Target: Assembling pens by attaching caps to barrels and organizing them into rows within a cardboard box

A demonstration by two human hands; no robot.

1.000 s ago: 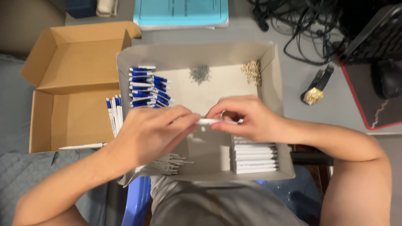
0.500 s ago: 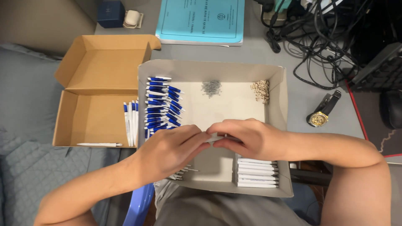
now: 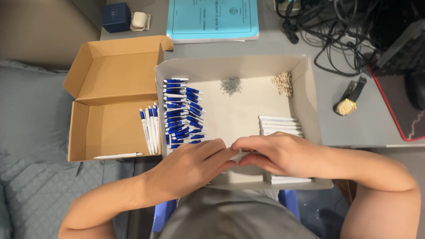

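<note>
A single view, from a camera worn on the person's head, looks almost straight down. The grey tray (image 3: 305, 88) fills the middle of the frame at close range, with both hands meeting near its lower edge and the forearms entering from the bottom. An open cardboard box (image 3: 110, 79) sits to the left. The grey surface (image 3: 354, 128) runs along the top and right.
</note>
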